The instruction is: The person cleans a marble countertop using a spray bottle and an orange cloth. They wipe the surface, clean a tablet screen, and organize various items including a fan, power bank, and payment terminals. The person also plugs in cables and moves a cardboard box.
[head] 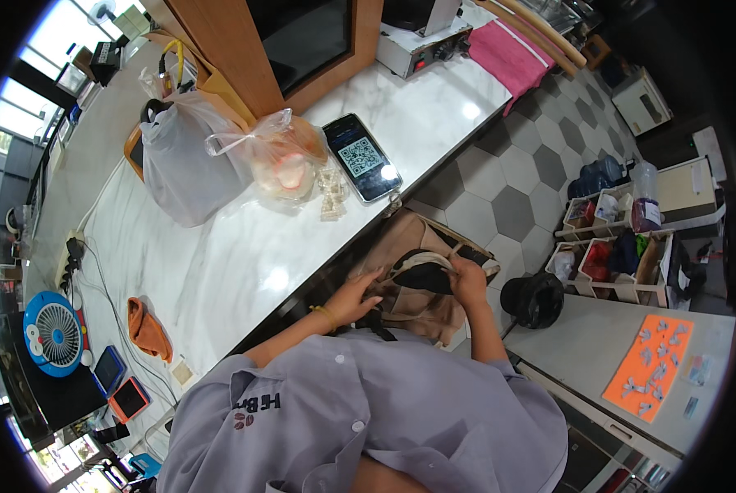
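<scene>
In front of my body, beside the counter edge, I see a beige and black fabric bag or garment point(411, 246); which of the two I cannot tell. My right hand point(468, 282) grips its black and cream rim. Near its other side is my left hand point(355, 297), a yellow band at the wrist, with fingers apart and resting by the cloth. Further up on the marble counter point(232, 277) lie a smartphone point(365, 161) with a lit screen, a knotted clear plastic bag point(284, 163) with food-like contents, and a small pale patterned object point(331, 194).
A grey plastic bag point(189, 157) stands near a wooden-framed cabinet point(318, 55). Cables, an orange cloth point(148, 330) and a blue fan point(56, 333) are at left. A black bin point(532, 300) and white organiser baskets point(620, 280) stand at right, by a grey worktop point(577, 330).
</scene>
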The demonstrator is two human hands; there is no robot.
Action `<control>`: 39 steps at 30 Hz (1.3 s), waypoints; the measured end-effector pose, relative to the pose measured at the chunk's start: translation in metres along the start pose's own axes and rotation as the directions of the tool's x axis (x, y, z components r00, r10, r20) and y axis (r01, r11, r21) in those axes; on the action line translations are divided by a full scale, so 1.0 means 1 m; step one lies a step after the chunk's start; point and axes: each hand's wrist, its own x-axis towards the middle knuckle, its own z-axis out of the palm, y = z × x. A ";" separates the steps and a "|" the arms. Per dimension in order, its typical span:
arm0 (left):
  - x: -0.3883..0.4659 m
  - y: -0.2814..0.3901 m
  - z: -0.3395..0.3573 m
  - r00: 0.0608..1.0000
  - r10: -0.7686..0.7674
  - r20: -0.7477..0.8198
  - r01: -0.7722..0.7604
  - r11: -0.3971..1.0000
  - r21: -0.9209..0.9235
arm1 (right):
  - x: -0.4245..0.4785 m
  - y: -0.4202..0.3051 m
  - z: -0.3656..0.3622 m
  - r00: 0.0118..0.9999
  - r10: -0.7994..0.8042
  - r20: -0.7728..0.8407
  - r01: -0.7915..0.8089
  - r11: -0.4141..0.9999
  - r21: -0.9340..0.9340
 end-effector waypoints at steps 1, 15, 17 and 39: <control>-0.012 -0.012 -0.004 1.000 0.028 0.010 -0.028 0.999 0.035 | 0.003 -0.002 -0.008 1.000 0.006 0.003 -0.006 1.000 0.013; -0.238 -0.228 0.019 0.809 -0.584 0.074 0.569 0.808 0.155 | -0.001 0.035 0.041 0.946 0.310 -0.096 -0.314 0.949 -0.027; -0.262 -0.210 -0.006 0.672 -0.734 0.096 0.728 0.679 0.094 | -0.006 0.051 0.057 0.884 0.457 -0.096 -0.462 0.887 -0.027; -0.333 -0.167 -0.054 0.383 -0.924 0.018 0.882 0.360 -0.304 | 0.050 -0.002 0.051 0.996 0.039 -0.077 -0.050 0.988 -0.148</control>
